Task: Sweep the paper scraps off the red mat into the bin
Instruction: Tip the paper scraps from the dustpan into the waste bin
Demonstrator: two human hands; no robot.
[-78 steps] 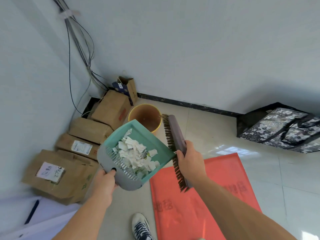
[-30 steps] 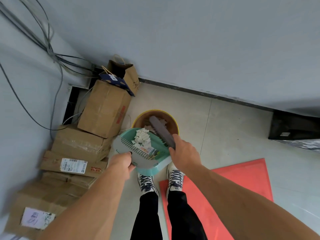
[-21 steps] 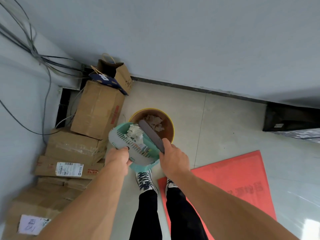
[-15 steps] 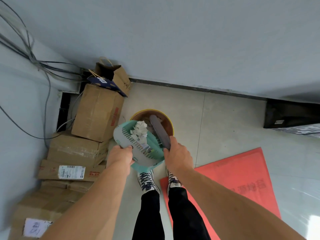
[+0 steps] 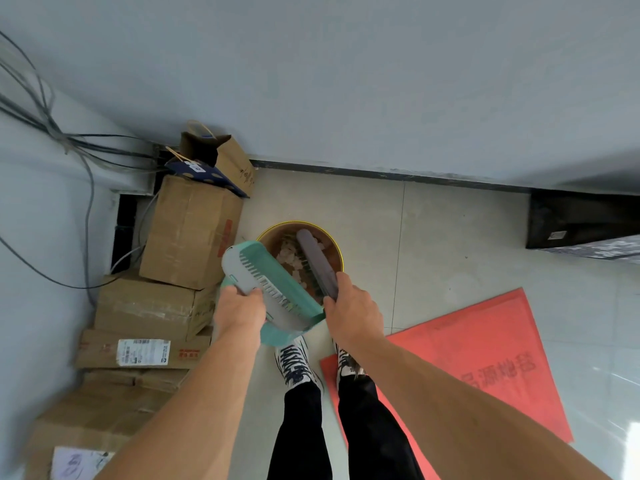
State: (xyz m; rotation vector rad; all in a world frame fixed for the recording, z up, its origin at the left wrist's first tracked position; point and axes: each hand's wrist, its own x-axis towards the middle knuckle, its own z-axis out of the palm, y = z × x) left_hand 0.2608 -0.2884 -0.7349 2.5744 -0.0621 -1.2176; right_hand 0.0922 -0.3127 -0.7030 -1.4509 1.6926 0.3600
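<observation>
My left hand [image 5: 239, 308] grips the handle end of a teal and grey dustpan [image 5: 273, 284], tipped steeply over a round bin [image 5: 337, 249] with a yellow rim. White paper scraps [image 5: 291, 256] lie inside the bin; none show in the pan. My right hand [image 5: 353, 311] holds a grey hand brush [image 5: 317, 261], its head over the bin's mouth beside the pan. The red mat [image 5: 485, 355] lies on the floor to the right, under my right foot at its near corner.
Stacked cardboard boxes [image 5: 187, 233] and a paper bag [image 5: 221, 161] crowd the corner left of the bin. Cables [image 5: 69, 147] hang down the left wall. A dark bag [image 5: 585, 220] stands at the right wall. My shoes [image 5: 294, 362] are just behind the bin.
I stepped up to the bin with pan and brush. The pan has tilted further and its scraps have slid into the bin; the brush head stays over the bin's mouth.
</observation>
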